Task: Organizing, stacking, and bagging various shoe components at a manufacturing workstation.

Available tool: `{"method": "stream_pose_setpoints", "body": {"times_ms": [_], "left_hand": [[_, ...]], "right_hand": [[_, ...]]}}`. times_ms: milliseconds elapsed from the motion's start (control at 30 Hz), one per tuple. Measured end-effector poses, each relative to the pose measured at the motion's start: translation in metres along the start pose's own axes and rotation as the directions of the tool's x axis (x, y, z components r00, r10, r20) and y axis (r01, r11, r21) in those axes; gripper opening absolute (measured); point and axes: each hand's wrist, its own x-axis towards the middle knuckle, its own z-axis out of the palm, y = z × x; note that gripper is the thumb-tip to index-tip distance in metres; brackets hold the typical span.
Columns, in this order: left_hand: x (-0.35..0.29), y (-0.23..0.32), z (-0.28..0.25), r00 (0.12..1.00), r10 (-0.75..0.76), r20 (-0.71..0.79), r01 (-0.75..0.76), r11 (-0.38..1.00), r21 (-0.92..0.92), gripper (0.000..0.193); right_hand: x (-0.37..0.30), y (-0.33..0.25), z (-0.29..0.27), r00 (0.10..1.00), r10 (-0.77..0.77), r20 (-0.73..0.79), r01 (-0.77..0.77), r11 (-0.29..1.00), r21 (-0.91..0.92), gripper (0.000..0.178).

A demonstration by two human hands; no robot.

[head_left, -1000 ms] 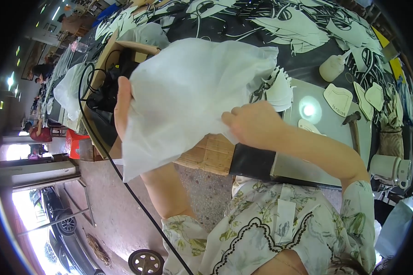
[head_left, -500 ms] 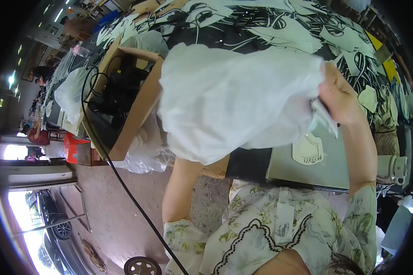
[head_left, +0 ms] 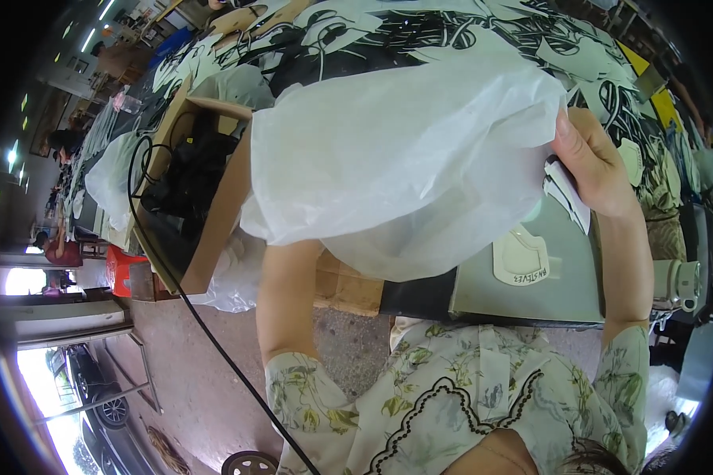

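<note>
A large translucent white plastic bag [head_left: 396,158] is stretched out in front of me at chest height. My right hand [head_left: 598,162] is closed on its right end, thumb pressed to the rim. Some white cut pieces with black edges [head_left: 566,194] show just under that hand, at the bag's right end; whether they are gripped too I cannot tell. The bag hides my left hand, and only my left forearm [head_left: 287,297] comes out from beneath it. Below the bag's right end a cream rounded template [head_left: 520,257] lies on a grey board [head_left: 562,293].
On the left stands an open cardboard box [head_left: 222,214] with black items inside, and a black cable [head_left: 214,336] runs down past it. Heaps of white pieces with black straps [head_left: 483,43] cover the far table. A pale green flask-like container [head_left: 677,283] stands at the right.
The bag has been spread out flatter and wider, its left end moving left along with my left forearm. My right hand has stayed near the same place on the bag.
</note>
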Motion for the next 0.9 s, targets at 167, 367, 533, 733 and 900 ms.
{"method": "stream_pose_setpoints", "body": {"times_ms": [167,367,533,733,900], "left_hand": [[0.058,-0.014,-0.024,0.978,-0.117,0.173,0.069,0.964,0.258,0.024],[0.065,-0.006,0.016,0.993,0.093,0.071,-0.086,0.992,-0.097,0.019],[0.086,-0.022,0.097,0.794,0.099,0.6,-0.139,0.99,0.02,0.028],[0.07,-0.017,0.107,0.911,0.06,0.409,-0.021,0.995,-0.1,0.028],[0.036,-0.01,0.086,0.968,-0.003,0.251,0.055,0.978,-0.203,0.029]], "right_hand": [[0.011,-0.008,-0.009,0.997,-0.045,0.056,0.049,0.995,-0.083,0.057],[0.009,-0.007,-0.016,0.993,-0.116,-0.037,0.11,0.985,-0.13,0.054],[0.006,-0.002,-0.017,0.987,-0.162,-0.009,0.159,0.978,-0.137,0.051],[-0.001,0.0,-0.023,0.975,-0.222,0.003,0.218,0.956,-0.196,0.048],[-0.002,0.002,-0.025,0.969,-0.244,0.035,0.246,0.951,-0.186,0.046]]}}
